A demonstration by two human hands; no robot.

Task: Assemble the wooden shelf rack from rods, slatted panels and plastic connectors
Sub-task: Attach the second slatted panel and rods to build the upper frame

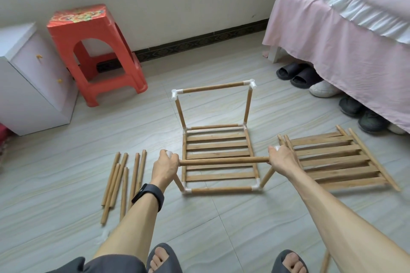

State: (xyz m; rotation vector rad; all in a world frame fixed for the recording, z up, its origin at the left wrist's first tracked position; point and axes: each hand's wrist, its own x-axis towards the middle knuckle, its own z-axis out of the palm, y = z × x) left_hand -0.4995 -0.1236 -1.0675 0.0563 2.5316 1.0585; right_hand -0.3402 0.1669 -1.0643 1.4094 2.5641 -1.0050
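The partly built rack stands on the floor: a slatted panel framed by rods and white plastic connectors, with two far uprights joined by a top rod. A near top rod runs between two near uprights. My left hand grips the white connector at the rod's left end. At its right end, my right hand grips the other white connector. Both connectors are mostly hidden inside my fists.
Several loose rods lie on the floor to the left. A stack of slatted panels lies to the right. A red plastic stool and white cabinet stand at the back left. A bed with shoes beneath is at the right.
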